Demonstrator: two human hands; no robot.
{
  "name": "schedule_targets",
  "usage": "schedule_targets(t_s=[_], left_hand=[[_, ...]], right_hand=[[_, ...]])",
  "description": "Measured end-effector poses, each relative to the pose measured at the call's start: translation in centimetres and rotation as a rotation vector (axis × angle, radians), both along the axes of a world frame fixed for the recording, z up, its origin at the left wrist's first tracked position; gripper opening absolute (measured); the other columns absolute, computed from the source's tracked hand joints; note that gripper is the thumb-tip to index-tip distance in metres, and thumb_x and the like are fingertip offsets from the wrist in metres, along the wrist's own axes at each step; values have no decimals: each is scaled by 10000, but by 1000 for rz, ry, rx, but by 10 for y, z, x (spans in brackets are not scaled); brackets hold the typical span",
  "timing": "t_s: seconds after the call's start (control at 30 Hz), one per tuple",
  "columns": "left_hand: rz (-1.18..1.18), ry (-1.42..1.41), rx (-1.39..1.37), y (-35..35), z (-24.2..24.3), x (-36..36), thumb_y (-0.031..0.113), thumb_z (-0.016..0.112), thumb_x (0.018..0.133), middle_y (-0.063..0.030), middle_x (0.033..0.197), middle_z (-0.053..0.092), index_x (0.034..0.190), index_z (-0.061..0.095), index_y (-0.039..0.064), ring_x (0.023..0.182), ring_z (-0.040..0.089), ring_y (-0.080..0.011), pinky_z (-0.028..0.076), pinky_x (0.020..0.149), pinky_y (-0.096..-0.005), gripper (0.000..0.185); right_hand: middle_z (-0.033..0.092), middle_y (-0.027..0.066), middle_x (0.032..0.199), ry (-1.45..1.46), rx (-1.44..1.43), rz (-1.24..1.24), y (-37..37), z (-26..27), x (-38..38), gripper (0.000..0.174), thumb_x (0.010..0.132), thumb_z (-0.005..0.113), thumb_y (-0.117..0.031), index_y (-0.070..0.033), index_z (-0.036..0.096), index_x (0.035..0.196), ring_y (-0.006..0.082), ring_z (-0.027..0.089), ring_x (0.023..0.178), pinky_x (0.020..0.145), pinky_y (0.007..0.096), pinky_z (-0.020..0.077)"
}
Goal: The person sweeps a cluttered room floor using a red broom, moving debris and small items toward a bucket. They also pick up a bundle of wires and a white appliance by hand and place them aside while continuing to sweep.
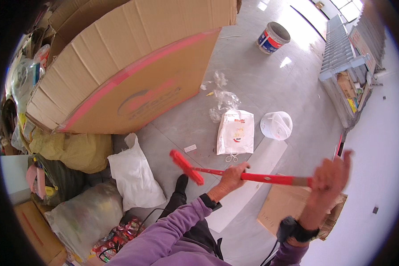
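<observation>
A red long-handled tool (272, 178) with a crosswise red head (186, 167), like a broom or brush, lies across the view above the floor. My left hand (231, 176) is wrapped around its handle near the middle. At the handle's far right end, past a greyish band, my right hand (331, 173) is curled on it, with one finger raised; this hand is slightly blurred. The tool's head hangs near my dark shoe (182, 181). Beyond my left hand are a white printed bag (235, 133) with string loops and a white lidded bucket (276, 125).
A large cardboard box (143, 89) rises at left. Nearby stand a white sack (138, 179), a yellowish sack (69, 149) and a clear filled bag (89, 216). Crumpled plastic (226, 99), a pale board (252, 186), flattened cardboard (282, 206) and a paint bucket (273, 37) are on the tiles.
</observation>
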State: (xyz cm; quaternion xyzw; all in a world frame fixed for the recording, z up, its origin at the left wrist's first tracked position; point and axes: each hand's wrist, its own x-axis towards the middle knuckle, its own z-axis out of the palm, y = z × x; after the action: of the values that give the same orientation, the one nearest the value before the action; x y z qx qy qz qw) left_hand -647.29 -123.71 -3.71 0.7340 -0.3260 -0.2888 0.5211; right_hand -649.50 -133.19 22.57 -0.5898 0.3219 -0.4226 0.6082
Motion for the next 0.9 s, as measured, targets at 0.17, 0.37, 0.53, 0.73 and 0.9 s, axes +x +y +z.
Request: schedule_targets(t_s=[0.17,0.37,0.53,0.73,0.9], left_hand=[[22,98,15,-1,-41,13,104,590,727,-95,753,599,895,525,118,724,595,-299,475,625,-384,181],[59,-223,-136,-50,-44,55,31,541,713,-87,797,578,922,553,130,758,583,-282,464,655,-383,231],[84,-411,-116,-94,-42,74,68,586,691,-69,978,558,941,539,129,813,574,-280,447,704,-376,262],[50,-451,-288,-139,10,51,50,597,672,-55,827,589,839,575,119,790,568,-255,417,729,-365,182],[-50,-308,-259,-144,34,-28,56,585,675,-56,726,597,831,604,138,751,567,-254,402,708,-379,178]], right_hand=[[383,-37,612,198,-13,283,6,-26,36,285,879,432,-23,-7,492,1157,35,318,452,413,196,314],[430,-22,594,187,-376,436,18,-11,21,265,827,486,21,0,516,1089,35,356,467,424,189,317],[569,9,650,259,-507,356,21,-36,-20,233,712,633,34,6,587,938,45,462,508,474,179,356],[517,24,661,61,-437,198,-2,3,-86,366,786,559,-53,-2,466,1136,95,418,460,418,199,336],[365,11,618,-307,-393,162,-42,33,-110,494,885,485,-269,-33,330,1290,91,320,458,406,238,315]])
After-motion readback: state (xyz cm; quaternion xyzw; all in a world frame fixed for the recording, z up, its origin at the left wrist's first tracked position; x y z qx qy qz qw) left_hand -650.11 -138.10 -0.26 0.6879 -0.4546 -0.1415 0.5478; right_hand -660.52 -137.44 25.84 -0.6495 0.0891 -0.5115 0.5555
